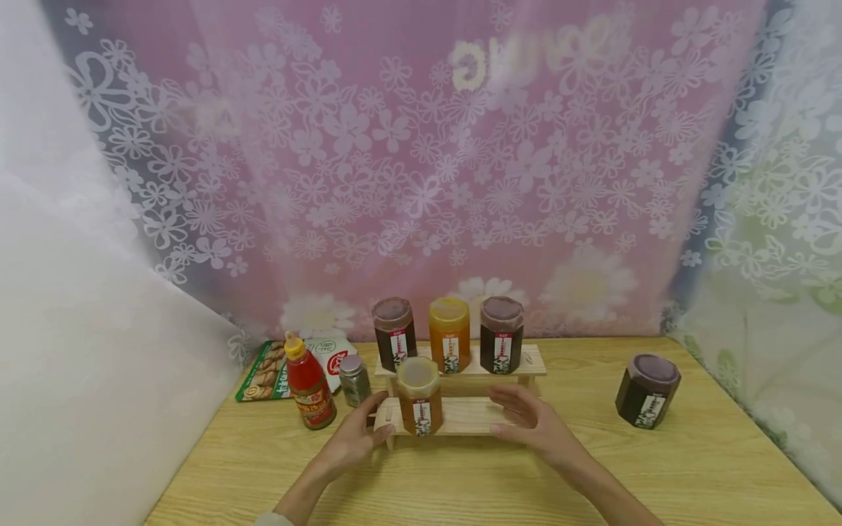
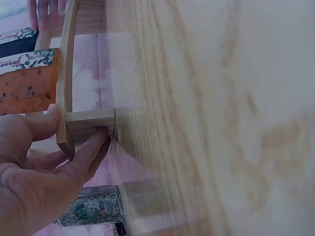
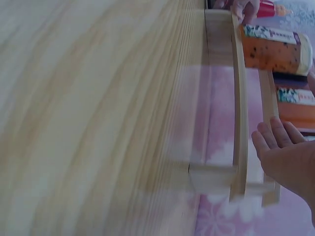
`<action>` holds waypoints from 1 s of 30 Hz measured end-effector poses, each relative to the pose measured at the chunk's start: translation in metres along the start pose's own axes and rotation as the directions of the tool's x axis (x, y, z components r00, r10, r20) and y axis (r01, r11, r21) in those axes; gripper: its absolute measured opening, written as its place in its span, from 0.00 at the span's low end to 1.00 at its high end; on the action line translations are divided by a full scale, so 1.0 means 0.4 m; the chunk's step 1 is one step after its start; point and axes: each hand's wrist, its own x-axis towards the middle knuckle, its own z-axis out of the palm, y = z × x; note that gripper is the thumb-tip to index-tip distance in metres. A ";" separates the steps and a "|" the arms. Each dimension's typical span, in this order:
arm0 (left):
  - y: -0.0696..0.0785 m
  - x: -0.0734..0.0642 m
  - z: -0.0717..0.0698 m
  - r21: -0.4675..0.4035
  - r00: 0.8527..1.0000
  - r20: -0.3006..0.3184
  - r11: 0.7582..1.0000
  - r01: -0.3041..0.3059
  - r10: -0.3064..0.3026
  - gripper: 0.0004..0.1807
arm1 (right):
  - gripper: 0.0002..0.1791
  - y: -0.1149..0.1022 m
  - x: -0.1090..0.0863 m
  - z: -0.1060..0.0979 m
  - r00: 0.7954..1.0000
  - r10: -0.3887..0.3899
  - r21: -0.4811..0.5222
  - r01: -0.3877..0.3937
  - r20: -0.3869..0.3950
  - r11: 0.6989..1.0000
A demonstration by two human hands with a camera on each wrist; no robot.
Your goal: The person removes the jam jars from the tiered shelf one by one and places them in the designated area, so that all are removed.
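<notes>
A small two-tier wooden rack (image 1: 467, 418) stands on the table in the head view. My left hand (image 1: 349, 440) grips the left end of its lower step. In the left wrist view the thumb lies on the board and the fingers (image 2: 88, 152) curl beneath it, beside the leg. At the step's other end, my right hand (image 1: 536, 431) hovers with fingers extended and nothing held, as the right wrist view also shows. An amber jar (image 1: 421, 409) with a pale lid sits on the lower step, near my left hand. The upper step carries two dark jars (image 1: 392, 332) flanking an orange jar (image 1: 450, 332).
Another dark jar (image 1: 647, 391) stands apart on the table's right side. Left of the rack are a red sauce bottle (image 1: 309, 387) with a yellow cap, a small spice jar (image 1: 355, 380) and a green-and-white packet (image 1: 266, 371). A flowered curtain (image 1: 427, 183) hangs behind.
</notes>
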 end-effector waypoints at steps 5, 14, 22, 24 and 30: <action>-0.004 0.001 -0.001 0.004 1.000 0.002 1.000 -0.003 0.003 0.37 | 0.37 -0.003 0.031 0.053 1.000 0.016 0.024 -0.017 0.023 1.000; -0.005 0.005 -0.001 0.001 1.000 0.005 1.000 0.001 -0.001 0.37 | 0.38 0.002 0.087 0.129 0.999 -0.018 0.084 0.015 0.033 0.996; -0.002 0.008 0.001 0.007 1.000 0.009 1.000 0.007 -0.007 0.36 | 0.41 -0.002 0.120 0.186 1.000 0.011 0.097 -0.012 0.014 0.995; -0.001 0.009 0.002 0.002 1.000 0.008 1.000 0.004 -0.004 0.36 | 0.41 -0.004 0.125 0.199 1.000 0.021 0.098 -0.020 -0.006 0.995; -0.003 0.006 -0.001 0.011 1.000 0.008 1.000 0.016 -0.016 0.37 | 0.39 -0.007 0.142 0.243 0.997 0.018 0.092 -0.011 -0.077 0.996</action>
